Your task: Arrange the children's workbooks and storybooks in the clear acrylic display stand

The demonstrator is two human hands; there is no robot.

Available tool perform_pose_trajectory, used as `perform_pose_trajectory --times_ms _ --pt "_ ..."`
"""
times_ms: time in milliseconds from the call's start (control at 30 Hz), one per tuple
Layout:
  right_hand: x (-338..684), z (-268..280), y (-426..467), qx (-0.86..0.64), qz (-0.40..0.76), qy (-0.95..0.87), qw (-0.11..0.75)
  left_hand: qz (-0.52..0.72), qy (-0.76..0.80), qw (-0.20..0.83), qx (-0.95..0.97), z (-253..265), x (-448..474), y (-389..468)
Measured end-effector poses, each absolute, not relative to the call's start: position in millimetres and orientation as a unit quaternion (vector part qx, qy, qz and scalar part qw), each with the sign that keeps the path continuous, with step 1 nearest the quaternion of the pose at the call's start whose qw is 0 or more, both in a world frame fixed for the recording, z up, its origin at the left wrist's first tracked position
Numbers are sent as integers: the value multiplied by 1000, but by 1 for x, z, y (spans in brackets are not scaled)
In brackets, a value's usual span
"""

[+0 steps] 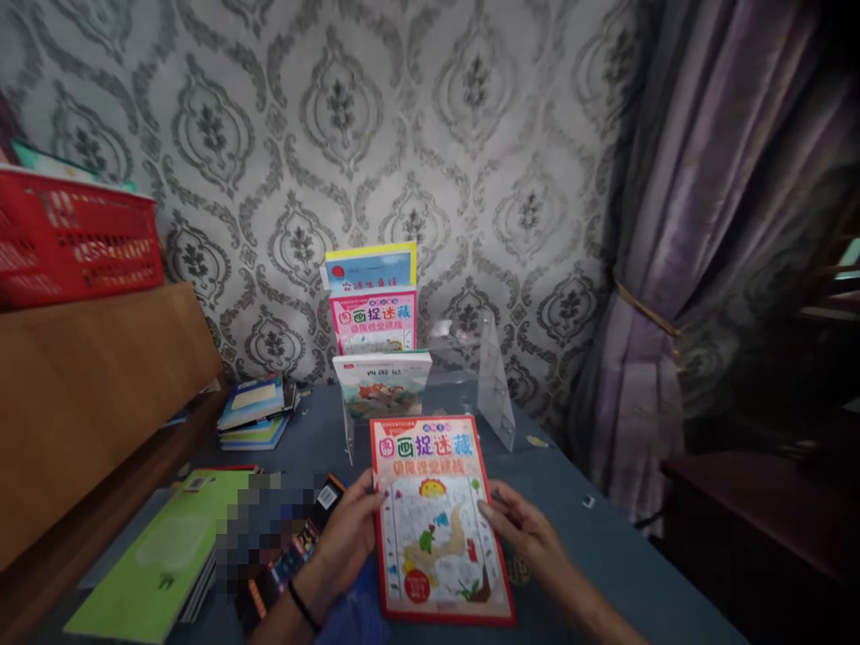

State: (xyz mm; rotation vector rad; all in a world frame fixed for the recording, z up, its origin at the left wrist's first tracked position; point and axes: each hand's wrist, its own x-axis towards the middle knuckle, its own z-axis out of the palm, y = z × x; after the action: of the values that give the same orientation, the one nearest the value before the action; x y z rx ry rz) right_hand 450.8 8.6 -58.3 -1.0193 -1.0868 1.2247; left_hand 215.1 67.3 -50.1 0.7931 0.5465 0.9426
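Between my two hands is a red-bordered picture book (440, 520) with colourful Chinese title characters, its cover facing me. My left hand (350, 520) grips its left edge, thumb on the front and the other fingers partly hidden behind. On the opposite edge, my right hand (524, 524) holds it the same way. Just beyond it stands a clear acrylic book rack (495, 385) with tiers. Its left side carries a white-topped book (384, 385) in front, a pink book (374, 321) behind that, and a blue and yellow book (371, 269) at the back.
A stack of green books (167, 546) lies at the left, beside a dark book (288, 564) partly pixelated. Farther back sits a small pile of books (259, 408). A red basket (81, 242) rests on a brown box (100, 403). A purple curtain (645, 358) hangs at the right.
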Motion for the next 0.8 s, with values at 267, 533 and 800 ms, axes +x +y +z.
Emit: perform_pose_trajectory --times_ms 267,533,800 --pt "466 -49 17 -396 554 -548 486 377 276 722 509 -23 213 74" --pt "476 -62 21 -386 530 -582 481 545 317 109 769 131 191 162" --pt "478 -52 9 -327 552 -591 489 378 308 -242 839 190 201 247"
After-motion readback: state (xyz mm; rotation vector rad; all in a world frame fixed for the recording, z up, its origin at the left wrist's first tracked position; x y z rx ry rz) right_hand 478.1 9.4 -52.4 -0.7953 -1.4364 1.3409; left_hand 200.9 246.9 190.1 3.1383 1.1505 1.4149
